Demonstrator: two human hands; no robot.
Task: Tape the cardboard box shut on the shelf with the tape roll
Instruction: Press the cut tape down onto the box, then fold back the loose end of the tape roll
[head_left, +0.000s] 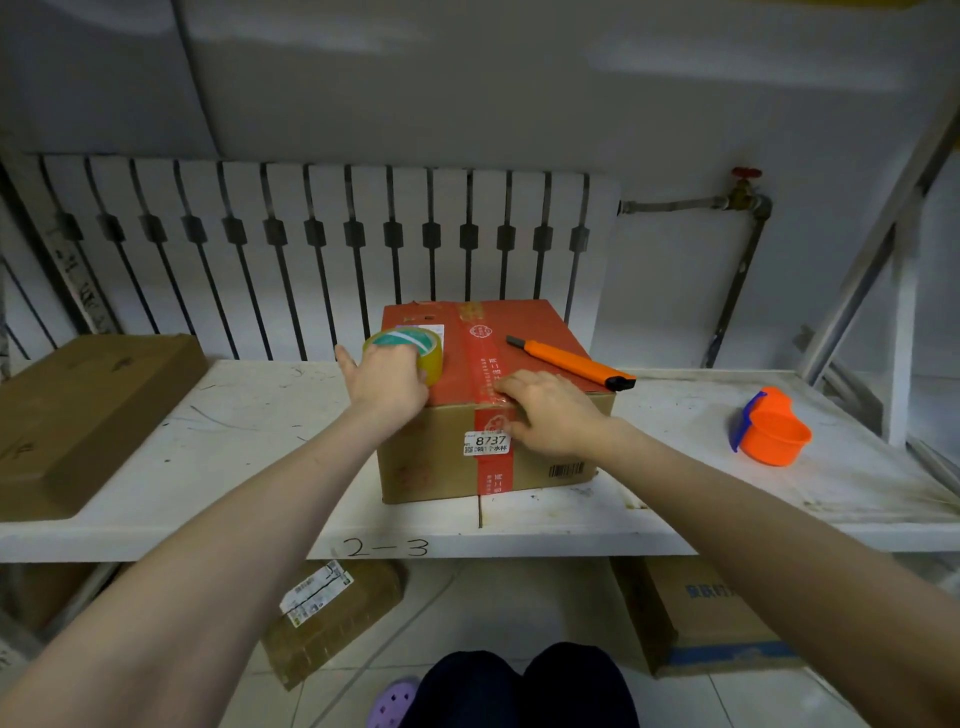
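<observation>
Cardboard box sits on white shelf, orange utility knife lying on its red top. Left hand grip closed around tape roll at the box's top left edge. Right hand lies flat with fingers spread, pressing the tape at the box's front top edge; it holds nothing.

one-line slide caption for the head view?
Left hand grips tape roll on the cardboard box; right hand presses its front edge.
</observation>
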